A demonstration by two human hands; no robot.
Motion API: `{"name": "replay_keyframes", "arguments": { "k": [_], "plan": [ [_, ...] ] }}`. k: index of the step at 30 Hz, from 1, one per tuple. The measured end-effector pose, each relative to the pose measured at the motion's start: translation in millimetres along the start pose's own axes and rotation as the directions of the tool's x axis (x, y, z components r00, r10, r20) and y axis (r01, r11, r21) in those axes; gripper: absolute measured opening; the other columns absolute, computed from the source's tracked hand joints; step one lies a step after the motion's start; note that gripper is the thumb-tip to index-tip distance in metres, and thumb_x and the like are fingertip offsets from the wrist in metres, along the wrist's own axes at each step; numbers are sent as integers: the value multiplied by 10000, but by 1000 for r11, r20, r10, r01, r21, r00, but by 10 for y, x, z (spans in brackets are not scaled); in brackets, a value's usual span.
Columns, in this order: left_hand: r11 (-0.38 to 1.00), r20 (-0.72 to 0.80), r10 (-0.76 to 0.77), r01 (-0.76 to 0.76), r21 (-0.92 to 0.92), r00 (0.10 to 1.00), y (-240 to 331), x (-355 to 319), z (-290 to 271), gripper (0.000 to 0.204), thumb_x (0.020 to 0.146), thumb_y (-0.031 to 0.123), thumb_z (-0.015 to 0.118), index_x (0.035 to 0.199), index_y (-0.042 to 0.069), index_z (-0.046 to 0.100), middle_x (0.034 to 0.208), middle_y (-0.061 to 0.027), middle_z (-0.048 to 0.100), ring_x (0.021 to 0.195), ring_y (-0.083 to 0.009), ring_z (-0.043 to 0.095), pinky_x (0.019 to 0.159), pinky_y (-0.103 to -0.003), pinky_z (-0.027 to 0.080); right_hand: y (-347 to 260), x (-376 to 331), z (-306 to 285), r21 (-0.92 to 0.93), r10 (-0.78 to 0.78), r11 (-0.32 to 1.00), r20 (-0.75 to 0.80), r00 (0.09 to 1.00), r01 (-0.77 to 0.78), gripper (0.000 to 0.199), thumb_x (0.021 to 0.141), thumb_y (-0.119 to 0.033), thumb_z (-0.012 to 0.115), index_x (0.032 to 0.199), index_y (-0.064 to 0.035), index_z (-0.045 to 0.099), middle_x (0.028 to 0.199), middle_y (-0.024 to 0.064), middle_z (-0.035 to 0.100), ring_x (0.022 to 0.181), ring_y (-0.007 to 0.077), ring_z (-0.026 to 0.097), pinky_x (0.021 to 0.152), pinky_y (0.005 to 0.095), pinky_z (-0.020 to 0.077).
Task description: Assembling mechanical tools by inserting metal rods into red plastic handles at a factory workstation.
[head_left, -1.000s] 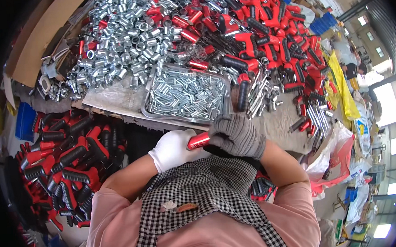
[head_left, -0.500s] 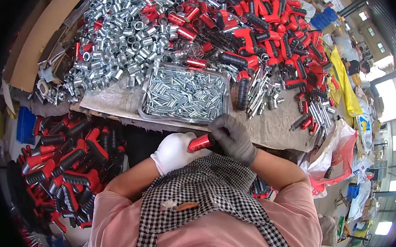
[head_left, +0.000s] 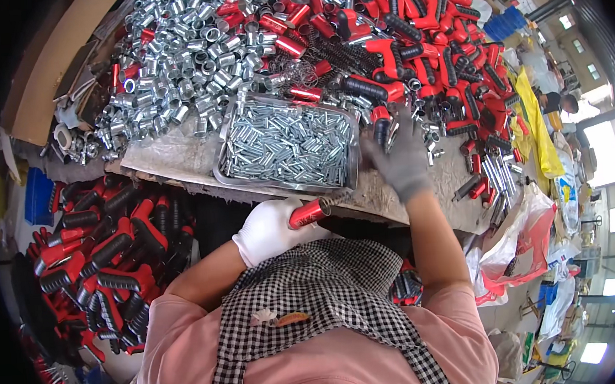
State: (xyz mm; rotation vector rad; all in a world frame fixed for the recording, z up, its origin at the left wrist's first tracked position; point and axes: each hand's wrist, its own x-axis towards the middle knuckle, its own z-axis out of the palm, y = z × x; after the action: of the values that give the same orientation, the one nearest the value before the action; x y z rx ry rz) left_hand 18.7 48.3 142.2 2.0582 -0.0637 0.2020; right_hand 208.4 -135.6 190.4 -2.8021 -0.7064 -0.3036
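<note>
My left hand [head_left: 267, 232], in a white glove, is closed around a red metal tube [head_left: 309, 213] in front of my apron. From the tube's right end pokes a thin dark coil spring [head_left: 338, 199]. My right hand [head_left: 399, 163], in a dark grey glove, reaches over the table just right of the tray, with thumb and fingers apart and slightly blurred. Under and beside its fingertips lie a black-and-red grip handle [head_left: 381, 124] and several slim metal rods, partly hidden by the glove. I see nothing held in it.
A clear plastic tray [head_left: 354, 161] full of small metal pins stands at the table's near edge. Behind it spread heaps of silver sleeves [head_left: 192, 79] and red-and-black handles [head_left: 448, 61]. More handles [head_left: 106, 270] are piled at lower left. A plastic bag [head_left: 518, 248] hangs at right.
My right hand has left the tube's open end and moved up and right over the table. The spring now shows at the tube's end. My left hand keeps the tube nearly in place.
</note>
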Motion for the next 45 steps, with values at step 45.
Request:
{"name": "replay_keyframes", "arguments": {
  "k": [45],
  "plan": [
    [271,417,487,-586,763,768,388,4,-347,96,778,209,582,743,120,577,621,-18,507,552,-190,559,489,-339,433,-85,-1633,-222,481,-464,-163,733,497,-861,551,783,-264,736,1237,-22,540,830,63,595,670,183,587,689,332,539]
  ]
}}
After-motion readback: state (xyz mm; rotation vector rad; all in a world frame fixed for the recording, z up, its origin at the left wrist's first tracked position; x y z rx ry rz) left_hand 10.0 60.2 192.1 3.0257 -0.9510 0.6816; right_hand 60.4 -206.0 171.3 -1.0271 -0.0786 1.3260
